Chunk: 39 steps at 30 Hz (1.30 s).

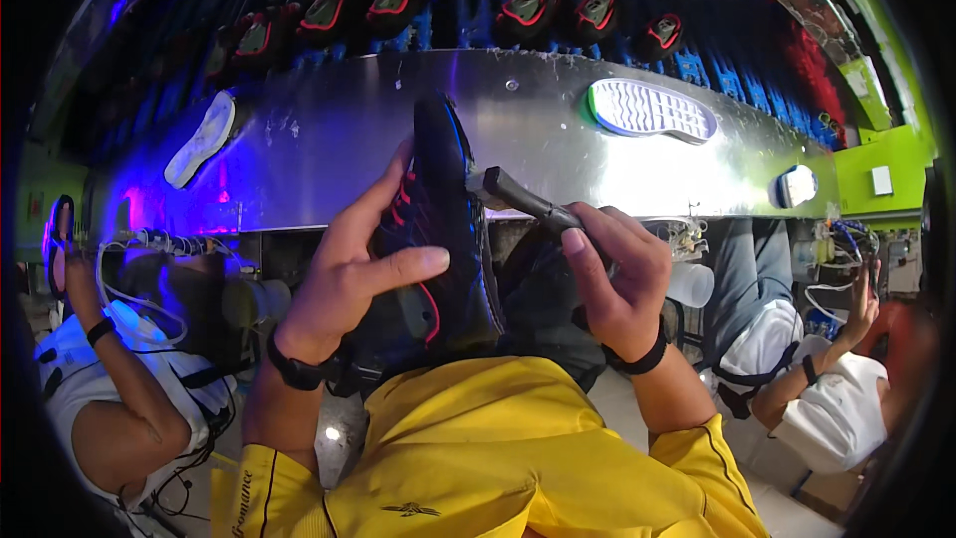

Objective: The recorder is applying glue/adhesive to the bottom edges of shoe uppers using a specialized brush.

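Note:
My left hand (354,264) is closed around a black shoe upper (443,229) with red trim and red laces, its toe pointing away from me. Along the shoe's bottom edge, on the right, runs a thin blue-lit line. A dark-handled brush (533,204) is pinched between the thumb and fingers of my right hand (622,274). Its head meets the shoe's right edge near the forefoot. Both wrists wear dark bands. The shoe is held above my lap, its toe reaching over the metal bench; its sole side is mostly turned out of sight.
On the metal bench (329,130) lie a white sole (202,139) at left, a white sole with a treaded face (652,110) at right and a small one (797,185) farther right. Behind runs a rack with several dark shoes (528,4). Co-workers (124,389) sit on both sides.

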Available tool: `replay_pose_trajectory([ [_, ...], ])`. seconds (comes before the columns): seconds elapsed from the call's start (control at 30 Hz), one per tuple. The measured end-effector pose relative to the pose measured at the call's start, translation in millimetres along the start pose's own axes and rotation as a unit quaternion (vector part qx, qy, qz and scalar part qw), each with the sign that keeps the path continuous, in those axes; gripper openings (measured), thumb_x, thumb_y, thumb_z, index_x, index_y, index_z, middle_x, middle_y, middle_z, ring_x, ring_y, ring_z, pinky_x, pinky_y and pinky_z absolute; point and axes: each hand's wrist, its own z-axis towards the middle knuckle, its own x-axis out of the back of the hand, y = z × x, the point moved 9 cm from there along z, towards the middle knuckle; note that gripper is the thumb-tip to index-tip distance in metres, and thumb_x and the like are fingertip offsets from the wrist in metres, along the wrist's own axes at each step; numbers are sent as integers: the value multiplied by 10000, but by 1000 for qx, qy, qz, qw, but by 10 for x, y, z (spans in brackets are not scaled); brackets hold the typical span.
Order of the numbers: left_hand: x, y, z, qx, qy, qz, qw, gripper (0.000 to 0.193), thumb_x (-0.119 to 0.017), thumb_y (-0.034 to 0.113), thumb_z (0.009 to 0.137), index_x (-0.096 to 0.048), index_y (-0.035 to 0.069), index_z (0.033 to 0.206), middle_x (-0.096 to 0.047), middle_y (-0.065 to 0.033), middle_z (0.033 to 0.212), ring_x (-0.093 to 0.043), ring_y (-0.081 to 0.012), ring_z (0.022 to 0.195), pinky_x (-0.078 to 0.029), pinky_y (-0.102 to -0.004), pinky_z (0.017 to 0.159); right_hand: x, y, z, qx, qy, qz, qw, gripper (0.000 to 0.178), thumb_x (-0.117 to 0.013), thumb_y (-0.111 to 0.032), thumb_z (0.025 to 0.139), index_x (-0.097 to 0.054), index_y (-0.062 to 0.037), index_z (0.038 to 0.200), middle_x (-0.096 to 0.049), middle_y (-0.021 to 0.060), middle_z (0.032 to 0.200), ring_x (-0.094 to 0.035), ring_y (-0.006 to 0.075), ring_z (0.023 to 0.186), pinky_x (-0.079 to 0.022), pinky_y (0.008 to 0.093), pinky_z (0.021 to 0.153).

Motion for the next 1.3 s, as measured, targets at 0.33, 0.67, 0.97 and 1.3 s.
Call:
replay_pose_trajectory([
  [0.33,137,-39,66,6,39,-90,995,874,-782,86,913,-359,-62,1663,-556,-124,1579,-528,-190,1439,-378,-332,1230,0,127,-67,-30,-90,78,992,252,-760,-103,951,-763,73,1131,-681,148,799,-637,225,664,-484,319,632],
  [0.67,201,-47,149,45,98,-172,979,744,-742,71,957,-442,-18,1631,-658,-109,1437,-642,-188,1288,-500,-342,1126,105,228,-99,-70,-152,84,982,241,-765,-118,948,-771,69,1099,-663,134,767,-613,211,655,-459,319,618],
  [0.97,150,-241,177,131,147,-163,967,481,-677,338,1061,-631,44,1439,-777,-58,1088,-770,-141,752,-581,-279,477,403,-65,204,20,-86,-4,996,207,-783,-96,911,-787,42,1064,-690,116,755,-608,191,590,-455,303,557],
  [1.3,-189,-269,28,213,22,-253,943,438,-596,359,1112,-659,8,1365,-761,-221,1145,-788,-256,800,-612,-295,543,586,-300,589,157,-63,-60,984,232,-821,-91,848,-791,40,1036,-723,139,778,-651,214,610,-494,318,562],
])
